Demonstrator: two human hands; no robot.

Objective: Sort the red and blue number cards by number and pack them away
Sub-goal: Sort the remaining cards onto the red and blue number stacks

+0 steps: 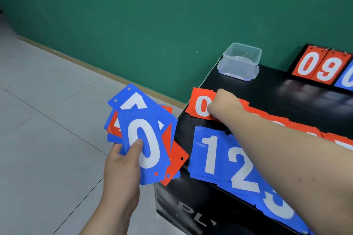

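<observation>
Left hand (120,170), right hand (223,105), both bare, left forearm (112,213) uncovered back from the fingers, right forearm (286,158) uncovered too, bearing two faint marks

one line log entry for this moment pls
left hand: holds mixed card stack, blue 0 on top | right hand: fingers curled on red 0 card | blue row: 1, 2, 3 laid out
</observation>
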